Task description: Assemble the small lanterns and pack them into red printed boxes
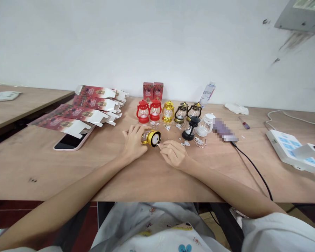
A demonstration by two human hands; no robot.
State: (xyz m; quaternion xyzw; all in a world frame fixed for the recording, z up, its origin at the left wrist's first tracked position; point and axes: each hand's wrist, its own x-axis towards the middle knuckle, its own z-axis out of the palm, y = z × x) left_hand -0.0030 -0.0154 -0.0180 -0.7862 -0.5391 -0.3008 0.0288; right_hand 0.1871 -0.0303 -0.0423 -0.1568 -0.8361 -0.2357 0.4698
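Lantern (pixel 151 138), gold, on its side on counter (pixel 147 182), base toward camera | left hand (pixel 133 142) gripping its body | right hand (pixel 173 153) curled, fingertips at base rim, cannot tell if gripping

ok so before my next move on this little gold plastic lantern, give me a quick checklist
1. Small gold plastic lantern gripped in the left hand, lying on its side: ok.
2. Lantern's round base turned toward the camera: ok.
3. Right hand close to the base rim: ok.
4. Right hand pinching a small part: cannot tell.
5. Small white loose pieces lying on the wooden table, apart from both hands: ok.
6. Red-handled screwdriver next to the hands: not ok, it lies far off to the right.
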